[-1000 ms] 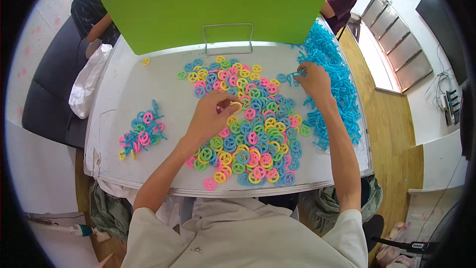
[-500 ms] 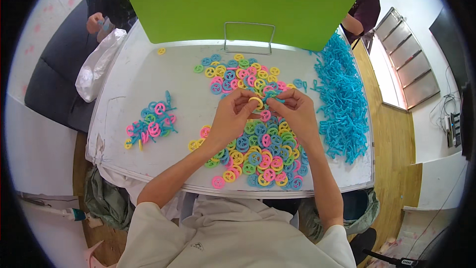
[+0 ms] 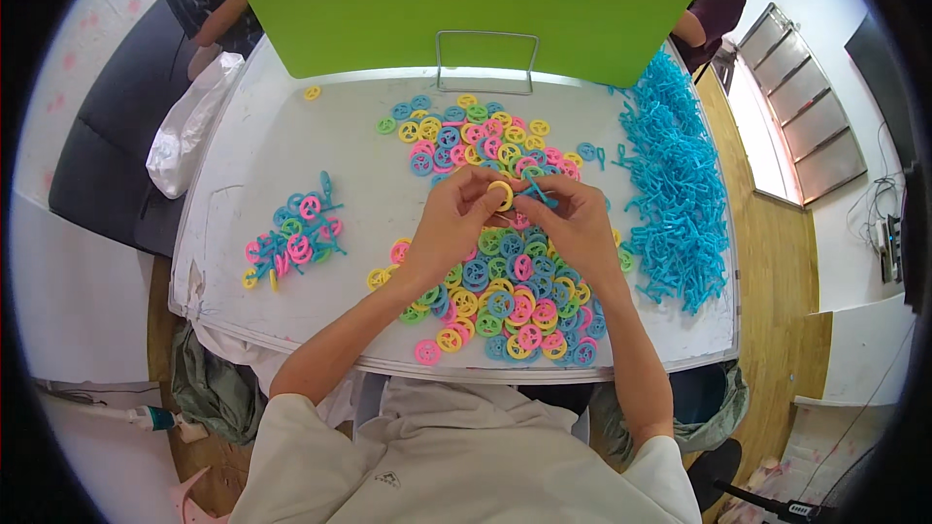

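My left hand (image 3: pixel 451 218) pinches a yellow plastic ring (image 3: pixel 501 195) above a big heap of coloured rings (image 3: pixel 500 281) in pink, blue, green and yellow. My right hand (image 3: pixel 575 221) holds a small blue plastic stick (image 3: pixel 540 193) against that ring. Both hands meet over the middle of the white table (image 3: pixel 272 150). A pile of blue sticks (image 3: pixel 675 184) lies along the table's right side.
A smaller pile of rings joined to blue sticks (image 3: pixel 294 241) lies at the left. A green board (image 3: pixel 476 0) stands at the back with a wire stand (image 3: pixel 485 58) before it. A white plastic bag (image 3: pixel 189 126) hangs off the left edge. Other people sit behind the board.
My right hand came back from the blue stick pile to the centre with a stick. My left hand lifted a yellow ring from the heap, and the two hands have come together.
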Tool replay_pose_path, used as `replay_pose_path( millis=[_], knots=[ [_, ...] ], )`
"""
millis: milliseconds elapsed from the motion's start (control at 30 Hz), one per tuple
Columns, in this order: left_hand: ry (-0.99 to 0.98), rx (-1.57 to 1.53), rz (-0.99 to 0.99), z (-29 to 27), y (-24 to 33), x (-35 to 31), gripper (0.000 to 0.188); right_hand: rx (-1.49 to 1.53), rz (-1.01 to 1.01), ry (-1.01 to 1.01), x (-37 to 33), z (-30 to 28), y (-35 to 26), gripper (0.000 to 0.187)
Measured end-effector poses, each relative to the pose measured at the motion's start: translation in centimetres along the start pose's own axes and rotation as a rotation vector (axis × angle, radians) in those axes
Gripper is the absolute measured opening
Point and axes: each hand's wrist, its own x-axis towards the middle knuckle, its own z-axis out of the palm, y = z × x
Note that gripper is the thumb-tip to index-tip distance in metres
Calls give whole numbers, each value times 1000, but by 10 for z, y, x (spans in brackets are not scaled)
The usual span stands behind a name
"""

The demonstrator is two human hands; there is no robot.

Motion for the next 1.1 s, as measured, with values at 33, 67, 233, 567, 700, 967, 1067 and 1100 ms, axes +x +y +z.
replay_pose_path(
  millis=[33, 67, 233, 567, 700, 967, 1067, 1100],
  knots=[
    [17, 59, 54, 1, -1, 0, 18, 0, 0, 0, 0, 0, -1, 27],
    [15, 59, 53, 0, -3, 1, 18, -22, 4, 27, -1, 1, -1, 25],
    [104, 304, 125, -7, -9, 2, 14, -134, -43, 135, -5, 7, -4, 25],
    [55, 140, 21, -14, 1, 2, 17, -225, -67, 217, -10, 18, -8, 20],
    [34, 119, 3, -7, 3, 0, 11, -180, -78, 179, -7, 16, -1, 20],
    [101, 153, 66, -16, -19, 4, 7, -214, -59, 137, -7, 24, 5, 22],
    [131, 291, 118, -12, -24, 4, 7, -212, -17, 121, -8, 23, 8, 28],
    [132, 311, 143, -10, -26, 4, 8, -211, -2, 113, -8, 21, 9, 31]
  ],
)
